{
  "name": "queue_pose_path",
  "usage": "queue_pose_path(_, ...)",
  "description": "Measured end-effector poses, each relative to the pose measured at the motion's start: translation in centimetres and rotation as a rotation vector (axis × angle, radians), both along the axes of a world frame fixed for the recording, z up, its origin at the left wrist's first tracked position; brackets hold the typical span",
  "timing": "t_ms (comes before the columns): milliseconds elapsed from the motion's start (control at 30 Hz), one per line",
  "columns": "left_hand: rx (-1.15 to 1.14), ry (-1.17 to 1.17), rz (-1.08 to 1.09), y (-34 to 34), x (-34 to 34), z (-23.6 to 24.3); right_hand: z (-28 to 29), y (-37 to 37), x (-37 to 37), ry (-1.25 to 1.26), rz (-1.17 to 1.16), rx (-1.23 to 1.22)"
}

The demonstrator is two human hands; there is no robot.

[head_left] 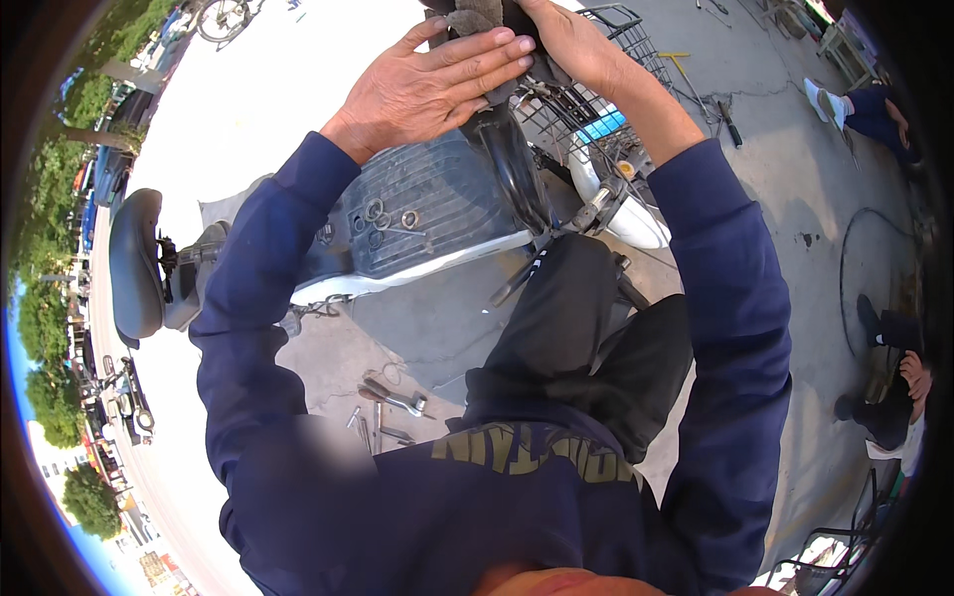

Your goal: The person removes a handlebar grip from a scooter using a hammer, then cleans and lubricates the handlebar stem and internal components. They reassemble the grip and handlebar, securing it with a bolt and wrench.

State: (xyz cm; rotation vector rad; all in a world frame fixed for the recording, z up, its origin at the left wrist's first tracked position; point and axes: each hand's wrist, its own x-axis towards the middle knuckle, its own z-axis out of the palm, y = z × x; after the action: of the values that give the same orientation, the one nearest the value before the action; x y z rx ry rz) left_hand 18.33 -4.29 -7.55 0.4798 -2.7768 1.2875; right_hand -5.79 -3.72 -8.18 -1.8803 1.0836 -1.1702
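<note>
At the top edge, a grey-brown rag is bunched at the upper end of a scooter's black steering column. My left hand lies across it from the left, fingers stretched out flat against the cloth. From the right, my right hand curls in on the rag, its fingertips partly cut off by the picture's edge. Below my hands is the scooter's ribbed footboard, with several metal rings and a small wrench on it.
A wire basket and white front fender stand right of the column. The scooter's black seat is at left. Hand tools lie on the ground near my legs. Other people sit along the right edge, beside a black hose.
</note>
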Motion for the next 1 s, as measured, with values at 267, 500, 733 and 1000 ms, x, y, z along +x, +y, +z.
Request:
queue_pose_path(267, -0.137, -0.364, 0.023, 2.4, 0.2, -2.5, 4.2, -0.8, 2.4, -0.129, 0.156, 0.083)
queue_pose_path(500, -0.019, -0.192, -0.133, 0.5, -2.5, 0.1, 4.0, -1.9, 2.9, -0.172, 0.108, 0.214)
queue_pose_path(733, 0.676, 0.303, -0.129, 5.9, 1.6, -7.5, 5.7, 1.3, 3.0, 0.1, 0.017, -0.002)
queue_pose_path(1000, 0.682, 0.038, -0.367, 2.1, -3.3, -5.5, 4.4, 0.3, 4.5, -0.01, -0.171, -0.094)
